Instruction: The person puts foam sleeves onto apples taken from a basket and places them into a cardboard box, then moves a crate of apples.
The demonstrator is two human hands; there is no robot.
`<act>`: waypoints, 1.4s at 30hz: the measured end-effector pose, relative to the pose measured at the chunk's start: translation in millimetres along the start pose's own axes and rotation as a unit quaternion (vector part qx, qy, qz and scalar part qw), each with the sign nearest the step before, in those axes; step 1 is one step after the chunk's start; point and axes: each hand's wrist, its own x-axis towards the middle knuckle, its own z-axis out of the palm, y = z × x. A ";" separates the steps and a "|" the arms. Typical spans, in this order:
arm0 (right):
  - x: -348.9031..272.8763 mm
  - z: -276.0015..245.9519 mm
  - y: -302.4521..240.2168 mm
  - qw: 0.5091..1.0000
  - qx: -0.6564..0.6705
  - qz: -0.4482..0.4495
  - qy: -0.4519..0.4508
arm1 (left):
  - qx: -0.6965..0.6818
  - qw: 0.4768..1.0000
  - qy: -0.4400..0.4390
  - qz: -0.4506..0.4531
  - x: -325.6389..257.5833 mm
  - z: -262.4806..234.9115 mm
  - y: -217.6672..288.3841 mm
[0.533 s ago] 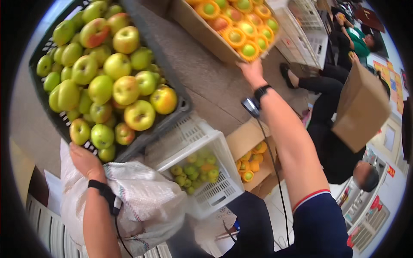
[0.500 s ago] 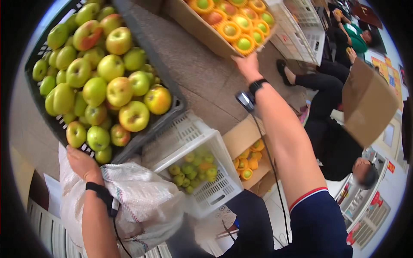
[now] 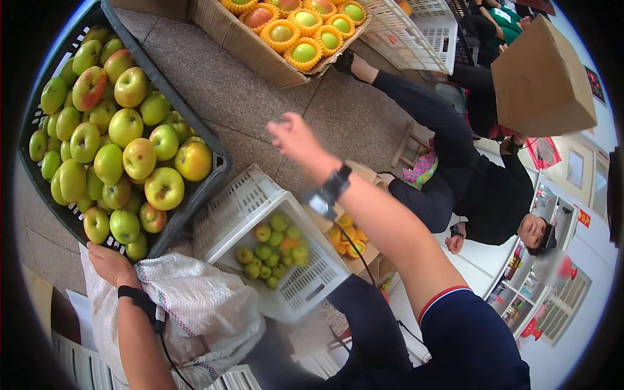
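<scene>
A dark plastic crate (image 3: 195, 123) heaped with green and reddish apples (image 3: 125, 128) fills the left side. My left hand (image 3: 112, 265) grips its near corner, fingers at the rim just under the lowest apples. Out over the floor, between that crate and a cardboard box (image 3: 260, 57), my right hand (image 3: 300, 144) reaches with fingers apart and nothing seen in it. The cardboard box at the top holds apples in yellow foam nets (image 3: 304, 53). Below my right hand stands a white plastic crate (image 3: 302, 296) with small green apples (image 3: 273, 253) at its bottom.
A white woven sack (image 3: 201, 312) bulges beneath my left wrist. Beside the white crate, another box holds orange-yellow netted fruit (image 3: 348, 235). At right, a person in black (image 3: 497, 201) walks with a cardboard box (image 3: 543, 78). White crates (image 3: 416, 32) stand beyond. A cable hangs from each wrist.
My right hand has left the corner of the netted-apple box and come back leftward over the floor. My left hand stays at the dark crate. The person in black has shifted, with the carried box higher in view.
</scene>
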 end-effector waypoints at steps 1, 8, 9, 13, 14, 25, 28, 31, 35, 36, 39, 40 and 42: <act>-15.8 4.5 10.2 1.000 0.001 0.001 -0.003 | 0.033 0.999 0.007 0.010 1.9 -1.2 -3.1; -30.1 -17.5 -4.4 0.949 -0.250 -0.190 0.026 | 0.052 0.998 0.023 0.013 -6.7 0.8 10.6; -19.3 -21.0 -13.3 0.947 -0.249 -0.192 0.064 | 0.048 0.999 0.019 0.009 -5.4 -1.2 11.1; -1.1 -14.6 -50.8 0.949 -0.256 -0.174 0.059 | 0.057 0.997 0.031 0.030 -6.7 -1.6 11.3; -7.2 -6.2 -57.8 0.956 -0.223 -0.188 0.042 | 0.057 0.997 0.032 0.037 -8.6 1.7 13.2; -79.6 107.6 -56.8 0.932 -0.218 -0.289 -0.004 | 0.063 0.997 0.016 -0.034 -16.6 -11.1 40.4; -67.2 100.9 -55.4 0.938 -0.164 -0.299 -0.067 | 0.068 0.996 0.006 -0.050 -13.9 -15.0 39.3; -64.8 83.9 -50.2 0.940 -0.189 -0.273 -0.079 | 0.065 0.997 0.011 -0.036 -12.5 -6.4 39.7; -82.6 53.2 -12.6 0.982 -0.101 -0.157 -0.015 | 0.110 0.993 0.014 0.026 -6.6 1.1 16.4; -89.7 43.9 5.2 0.964 -0.200 -0.171 0.025 | 0.105 0.994 0.020 0.015 -7.9 -0.2 16.5; -122.5 28.7 55.2 0.936 -0.302 -0.160 0.082 | 0.089 0.996 -0.003 0.028 -3.6 -7.0 12.1; -132.6 25.5 74.1 0.934 -0.305 -0.159 0.090 | 0.082 0.996 -0.008 0.030 -5.9 -5.1 17.3; -155.7 25.5 100.9 0.955 -0.256 -0.127 0.077 | 0.099 0.995 0.013 0.010 -9.6 -3.3 24.4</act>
